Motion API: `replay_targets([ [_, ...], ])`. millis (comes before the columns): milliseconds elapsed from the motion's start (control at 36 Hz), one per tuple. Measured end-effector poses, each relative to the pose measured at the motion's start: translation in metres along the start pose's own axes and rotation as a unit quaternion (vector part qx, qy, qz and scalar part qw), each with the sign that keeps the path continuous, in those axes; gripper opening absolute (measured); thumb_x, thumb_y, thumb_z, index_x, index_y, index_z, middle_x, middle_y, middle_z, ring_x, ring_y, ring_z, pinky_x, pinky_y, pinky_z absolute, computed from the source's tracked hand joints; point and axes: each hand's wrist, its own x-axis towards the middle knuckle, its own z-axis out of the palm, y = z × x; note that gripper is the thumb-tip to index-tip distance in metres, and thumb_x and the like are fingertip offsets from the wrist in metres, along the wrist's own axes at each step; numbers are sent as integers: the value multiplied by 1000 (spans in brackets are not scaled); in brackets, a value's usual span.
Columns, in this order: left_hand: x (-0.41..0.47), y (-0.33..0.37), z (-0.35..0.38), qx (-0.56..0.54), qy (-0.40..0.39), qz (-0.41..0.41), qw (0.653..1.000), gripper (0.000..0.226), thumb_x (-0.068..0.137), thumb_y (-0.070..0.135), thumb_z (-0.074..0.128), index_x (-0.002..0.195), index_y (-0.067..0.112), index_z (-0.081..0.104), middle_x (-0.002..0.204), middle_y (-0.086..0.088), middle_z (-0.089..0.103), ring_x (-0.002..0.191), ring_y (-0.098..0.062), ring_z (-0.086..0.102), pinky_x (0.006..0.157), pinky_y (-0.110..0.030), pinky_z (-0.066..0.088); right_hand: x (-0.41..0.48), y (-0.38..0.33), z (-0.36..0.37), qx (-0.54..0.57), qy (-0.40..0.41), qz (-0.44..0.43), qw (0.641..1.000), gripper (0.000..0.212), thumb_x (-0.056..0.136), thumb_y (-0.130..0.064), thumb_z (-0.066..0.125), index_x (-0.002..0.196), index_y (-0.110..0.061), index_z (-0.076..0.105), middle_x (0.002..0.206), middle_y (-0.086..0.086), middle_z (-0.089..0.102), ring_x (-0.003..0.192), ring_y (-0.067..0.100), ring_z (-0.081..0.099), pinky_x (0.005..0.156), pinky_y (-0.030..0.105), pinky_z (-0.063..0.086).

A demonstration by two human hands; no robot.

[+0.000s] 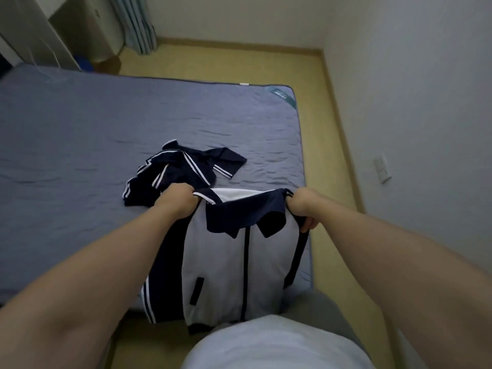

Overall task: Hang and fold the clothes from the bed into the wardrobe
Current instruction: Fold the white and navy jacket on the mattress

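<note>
A white and navy zip-up track jacket point(221, 265) hangs by its shoulders over the near edge of the bed point(80, 134). My left hand point(179, 199) grips its left shoulder and my right hand point(303, 206) grips its right shoulder, both with fingers curled into the cloth. The navy collar flops forward between my hands and the zip is closed. Just behind my left hand a crumpled navy garment with white stripes point(183, 169) lies on the blue-grey mattress cover.
The bed fills the left and middle of the view. Yellow-tan floor point(314, 107) runs along its far and right sides up to white walls. A curtain point(138, 25) and a pale cabinet point(80, 30) stand at the far left corner. A wall socket point(382, 169) is on the right wall.
</note>
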Motion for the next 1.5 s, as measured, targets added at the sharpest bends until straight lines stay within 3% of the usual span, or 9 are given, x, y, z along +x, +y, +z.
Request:
replay_targets([
  [111,40,-2,42,-47,-43,-48,997,36,97,37,48,70,16,52,102,-17,67,84,-32,57,72,-32,43,55,1,16,-43,-44,8,998,56,106,-42,24,99,6,53,94,28,68,73,39,70,58,36,56],
  [194,72,-1,67,-68,-60,-86,992,32,98,28,46,95,4,67,113,-19,67,102,-36,60,78,-33,45,101,-2,20,-80,-47,-21,995,46,106,-39,25,97,-3,52,97,22,63,72,36,66,47,30,48],
  [333,144,15,100,-120,-31,-181,976,30,92,33,52,101,10,70,112,-18,67,101,-38,62,81,-36,48,214,-24,4,-158,-55,-73,983,49,104,-44,27,112,-11,63,118,13,64,98,31,63,87,37,52],
  [500,259,32,136,-142,24,-289,946,33,78,49,65,69,18,58,75,-1,59,75,-28,57,62,-31,41,378,-61,-13,-220,-85,-142,961,60,102,-52,26,125,-10,61,132,18,59,118,34,58,97,39,45],
  [778,442,30,240,-136,82,-308,938,51,84,35,75,124,12,55,132,-12,45,118,-30,50,99,-41,43,584,-64,37,-144,-102,-139,974,53,98,-46,49,130,-4,44,135,22,50,116,38,56,85,39,44],
  [917,461,45,294,-171,166,-375,896,29,86,36,67,104,16,56,118,-8,53,106,-29,56,86,-38,46,609,-45,72,-154,-35,-286,945,64,82,-27,74,131,-18,33,131,12,36,100,36,56,67,34,39],
  [1139,439,67,346,-292,37,-417,860,64,65,50,65,123,25,53,122,4,61,112,-21,59,94,-40,50,621,-39,86,-156,-35,-379,911,75,78,-41,66,142,-33,28,137,9,33,95,34,60,65,36,49],
  [1333,444,66,346,-157,19,-303,940,98,67,32,67,154,25,22,138,-9,52,129,-33,47,105,-49,43,631,-56,91,-95,4,-330,939,28,89,-33,58,114,-20,56,131,6,43,86,34,57,71,35,41],
  [1500,481,67,320,-301,131,-326,887,48,77,32,66,124,26,60,109,3,69,98,-20,67,84,-25,52,657,-100,79,62,-17,-243,968,16,91,-27,54,83,-15,61,87,5,66,77,21,62,61,27,43],
])
